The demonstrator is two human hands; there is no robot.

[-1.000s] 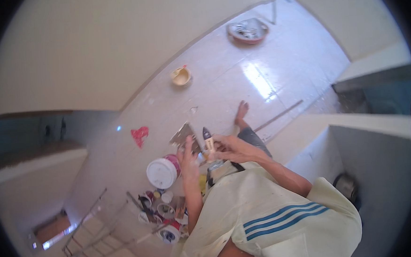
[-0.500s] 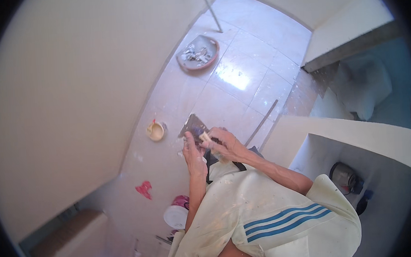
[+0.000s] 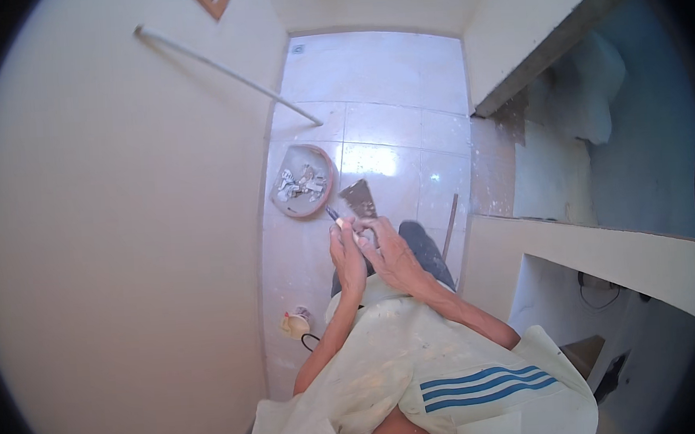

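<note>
Both my hands are close together in front of me, over the floor. My left hand (image 3: 349, 261) is closed around a slim cream-coloured tool (image 3: 340, 222) with a dark end; its exact kind is unclear. Beside it, my right hand (image 3: 393, 254) is closed, its fingertips meeting the lower edge of a putty knife (image 3: 358, 199). The putty knife's wide blade is brownish and smeared, and its handle is hidden by the fingers. Just beyond, to the left, a basin (image 3: 330, 182) with a reddish rim holds pale, crumpled scraps.
A long pole (image 3: 227, 71) leans on the left wall. At lower left, a small cream pot (image 3: 295, 324) stands on the tiled floor (image 3: 381, 123). Right of my knees lies a thin brown stick (image 3: 451, 225). A low wall (image 3: 587, 238) with recesses runs along the right.
My view has turned and shifted along the floor, so the basin is now close beyond my hands. The putty knife blade now points up beside my right fingers; the cream tool shows at my left fingertips.
</note>
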